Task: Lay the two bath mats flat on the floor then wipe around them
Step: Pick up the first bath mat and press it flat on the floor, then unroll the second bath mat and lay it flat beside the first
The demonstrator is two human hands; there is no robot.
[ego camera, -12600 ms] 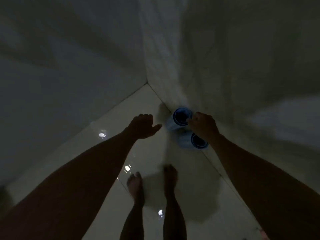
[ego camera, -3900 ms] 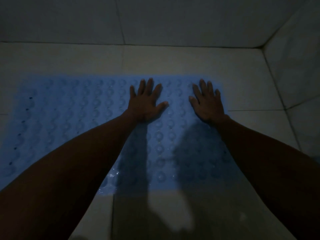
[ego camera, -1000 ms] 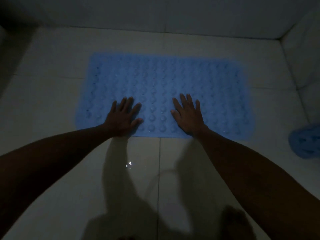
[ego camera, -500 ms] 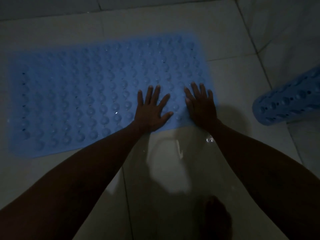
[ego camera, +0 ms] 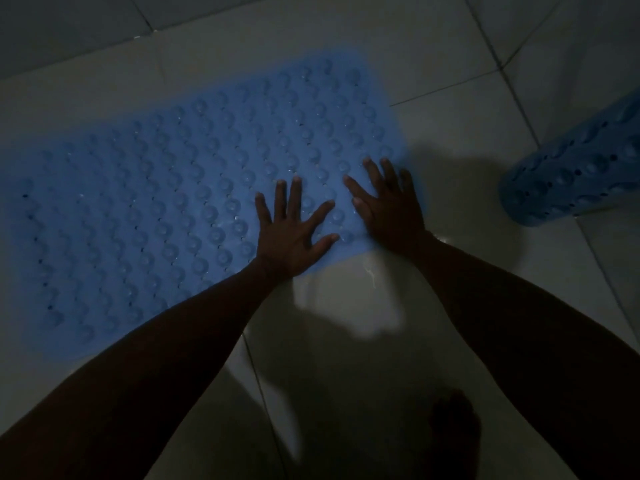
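A blue bath mat (ego camera: 166, 209) studded with suction bumps lies unrolled and flat on the pale tiled floor (ego camera: 346, 341). My left hand (ego camera: 294, 230) presses on its near right part with fingers spread. Beside it, my right hand (ego camera: 391, 206) lies flat on the mat's near right corner, fingers straight. The second blue mat (ego camera: 575, 174) is still rolled up and lies on the floor at the right edge, apart from both hands.
Tiled walls rise at the top left (ego camera: 69, 29) and top right (ego camera: 571, 46), meeting the floor close behind the mat. My bare foot (ego camera: 453, 431) stands on the wet-looking tiles at the bottom right. The light is dim.
Both hands stay pressed on the flat mat's right end. The view has drifted a little, so the rolled mat sits slightly farther right and lower.
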